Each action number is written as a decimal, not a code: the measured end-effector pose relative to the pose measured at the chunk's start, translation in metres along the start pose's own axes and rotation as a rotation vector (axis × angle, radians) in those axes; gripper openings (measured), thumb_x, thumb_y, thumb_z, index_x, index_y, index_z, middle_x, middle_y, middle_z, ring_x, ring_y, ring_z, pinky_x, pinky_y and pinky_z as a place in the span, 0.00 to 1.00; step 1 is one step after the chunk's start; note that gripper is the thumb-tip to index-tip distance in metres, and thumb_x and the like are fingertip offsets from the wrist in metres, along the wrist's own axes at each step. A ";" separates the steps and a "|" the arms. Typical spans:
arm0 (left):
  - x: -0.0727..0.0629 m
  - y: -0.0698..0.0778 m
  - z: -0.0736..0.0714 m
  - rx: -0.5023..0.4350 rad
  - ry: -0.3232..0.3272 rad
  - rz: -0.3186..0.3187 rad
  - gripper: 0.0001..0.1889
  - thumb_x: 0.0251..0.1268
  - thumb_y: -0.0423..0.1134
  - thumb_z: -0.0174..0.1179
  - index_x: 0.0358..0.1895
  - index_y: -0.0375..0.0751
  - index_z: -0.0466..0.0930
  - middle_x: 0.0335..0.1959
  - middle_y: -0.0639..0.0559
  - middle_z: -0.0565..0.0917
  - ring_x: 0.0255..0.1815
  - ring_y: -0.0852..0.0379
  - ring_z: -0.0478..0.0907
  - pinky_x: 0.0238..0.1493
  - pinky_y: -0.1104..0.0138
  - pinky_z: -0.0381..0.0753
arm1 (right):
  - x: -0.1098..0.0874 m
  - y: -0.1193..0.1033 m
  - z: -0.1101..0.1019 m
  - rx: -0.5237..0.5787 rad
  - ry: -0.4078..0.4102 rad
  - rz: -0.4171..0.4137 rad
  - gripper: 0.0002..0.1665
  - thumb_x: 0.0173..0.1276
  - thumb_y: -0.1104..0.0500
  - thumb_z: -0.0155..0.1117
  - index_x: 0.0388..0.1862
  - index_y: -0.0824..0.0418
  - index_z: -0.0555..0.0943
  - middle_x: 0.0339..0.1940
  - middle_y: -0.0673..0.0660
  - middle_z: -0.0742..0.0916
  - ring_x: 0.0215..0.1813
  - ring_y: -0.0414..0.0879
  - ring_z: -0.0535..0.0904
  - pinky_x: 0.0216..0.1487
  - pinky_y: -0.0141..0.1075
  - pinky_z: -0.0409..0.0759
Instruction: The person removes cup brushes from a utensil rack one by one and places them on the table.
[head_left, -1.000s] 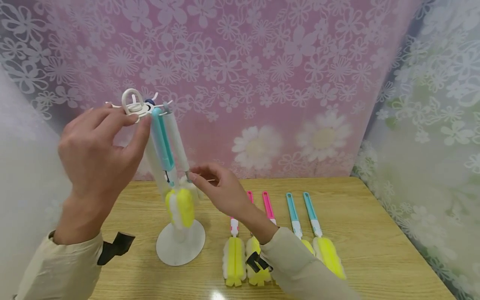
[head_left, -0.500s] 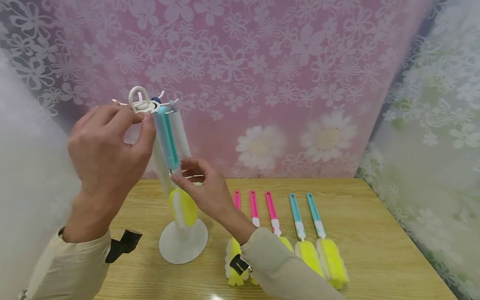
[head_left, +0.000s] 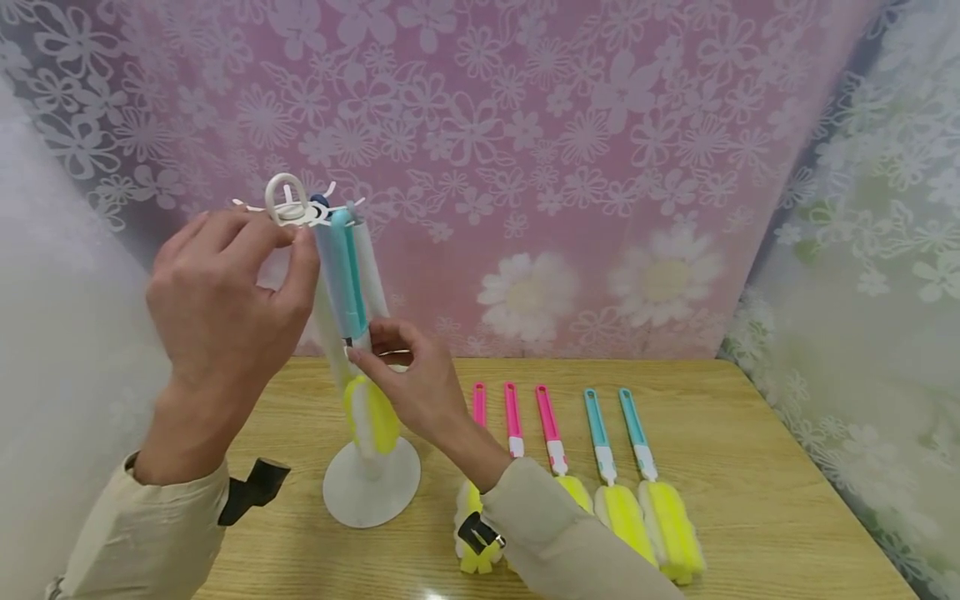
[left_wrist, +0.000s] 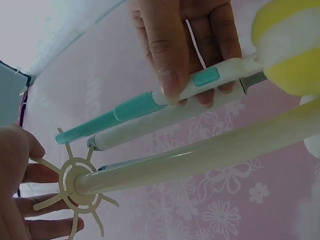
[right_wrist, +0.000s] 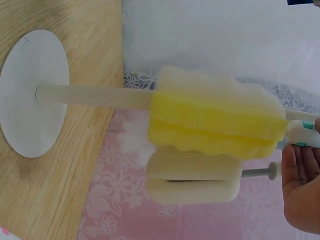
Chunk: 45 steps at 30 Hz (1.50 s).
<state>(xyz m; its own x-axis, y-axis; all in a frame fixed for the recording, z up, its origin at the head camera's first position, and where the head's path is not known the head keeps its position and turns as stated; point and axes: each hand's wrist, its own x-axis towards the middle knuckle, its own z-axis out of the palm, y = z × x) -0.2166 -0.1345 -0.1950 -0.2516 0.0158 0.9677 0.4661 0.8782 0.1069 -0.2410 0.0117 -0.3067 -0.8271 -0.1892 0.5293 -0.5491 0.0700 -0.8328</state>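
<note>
Your right hand (head_left: 420,379) has shifted from the white brush (head_left: 372,271) to the teal brush (head_left: 351,275) hanging on the stand (head_left: 360,504), pinching its neck; your left hand (head_left: 232,287) grips the hook ring (head_left: 303,218). Handling apparently passes to teal.

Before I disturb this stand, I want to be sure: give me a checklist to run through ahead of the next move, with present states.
1. Left hand holding the hook rack atop the stand: ok.
2. Right hand gripping the hanging teal brush by its white neck: ok.
3. That brush's handle end at a hook: ok.
4. Stand's base flat on the table: ok.
5. Loose brushes apart from the base: ok.
6. Middle pink brush clear of the right sleeve: cannot tell; the sleeve hides most of its sponge.
</note>
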 end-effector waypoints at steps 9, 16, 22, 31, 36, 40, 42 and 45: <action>0.000 0.000 -0.002 0.017 -0.013 0.000 0.22 0.66 0.47 0.48 0.31 0.32 0.84 0.31 0.39 0.83 0.38 0.41 0.79 0.44 0.48 0.75 | -0.004 -0.010 -0.029 -0.001 0.034 -0.071 0.15 0.64 0.58 0.67 0.48 0.62 0.80 0.40 0.52 0.85 0.44 0.41 0.81 0.48 0.34 0.79; 0.001 0.000 -0.003 0.009 -0.015 -0.008 0.22 0.66 0.48 0.47 0.31 0.34 0.84 0.31 0.40 0.83 0.37 0.41 0.79 0.40 0.47 0.75 | -0.005 -0.011 -0.067 -0.009 0.111 -0.134 0.15 0.63 0.62 0.67 0.48 0.63 0.80 0.41 0.55 0.84 0.45 0.45 0.82 0.47 0.38 0.80; 0.000 -0.001 -0.004 0.013 -0.008 -0.016 0.20 0.65 0.47 0.48 0.31 0.33 0.84 0.31 0.40 0.83 0.35 0.41 0.78 0.34 0.47 0.73 | -0.005 -0.012 -0.098 -0.060 0.159 -0.175 0.15 0.63 0.63 0.67 0.48 0.65 0.79 0.42 0.56 0.84 0.45 0.47 0.82 0.46 0.39 0.80; -0.001 -0.002 -0.005 0.033 -0.013 -0.032 0.21 0.66 0.47 0.48 0.31 0.34 0.84 0.32 0.40 0.82 0.34 0.40 0.79 0.30 0.46 0.73 | -0.012 -0.008 -0.141 -0.125 0.246 -0.140 0.15 0.63 0.64 0.67 0.48 0.66 0.79 0.42 0.58 0.84 0.45 0.47 0.81 0.45 0.36 0.80; -0.002 -0.002 -0.004 0.033 -0.019 -0.038 0.21 0.65 0.47 0.48 0.31 0.34 0.84 0.32 0.40 0.83 0.34 0.41 0.79 0.29 0.46 0.72 | -0.022 -0.001 -0.169 -0.184 0.302 -0.114 0.16 0.63 0.63 0.66 0.49 0.66 0.79 0.43 0.57 0.84 0.46 0.45 0.81 0.46 0.33 0.79; -0.002 -0.001 -0.003 0.027 -0.021 -0.038 0.21 0.65 0.47 0.48 0.31 0.34 0.84 0.32 0.40 0.82 0.33 0.41 0.78 0.28 0.47 0.71 | -0.034 0.005 -0.196 -0.264 0.356 -0.064 0.17 0.65 0.62 0.65 0.51 0.66 0.78 0.44 0.55 0.84 0.47 0.41 0.81 0.47 0.29 0.78; -0.002 -0.001 -0.002 0.020 -0.015 -0.035 0.21 0.65 0.47 0.48 0.31 0.34 0.84 0.32 0.40 0.82 0.33 0.41 0.79 0.29 0.47 0.72 | -0.039 0.009 -0.212 -0.293 0.384 -0.028 0.17 0.65 0.61 0.65 0.51 0.67 0.78 0.43 0.53 0.84 0.46 0.41 0.81 0.46 0.28 0.78; -0.001 0.001 0.000 0.009 -0.005 -0.030 0.20 0.66 0.47 0.48 0.31 0.35 0.84 0.31 0.41 0.82 0.32 0.41 0.78 0.28 0.47 0.72 | -0.048 0.016 -0.235 -0.321 0.440 0.037 0.18 0.65 0.60 0.65 0.52 0.66 0.78 0.42 0.50 0.84 0.45 0.40 0.80 0.44 0.25 0.77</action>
<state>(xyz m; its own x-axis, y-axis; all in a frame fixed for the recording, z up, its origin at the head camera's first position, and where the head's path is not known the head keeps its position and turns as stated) -0.2158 -0.1339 -0.1959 -0.2697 -0.0085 0.9629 0.4507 0.8826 0.1341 -0.2379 0.2519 -0.3073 -0.7812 0.2417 0.5756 -0.4707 0.3776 -0.7974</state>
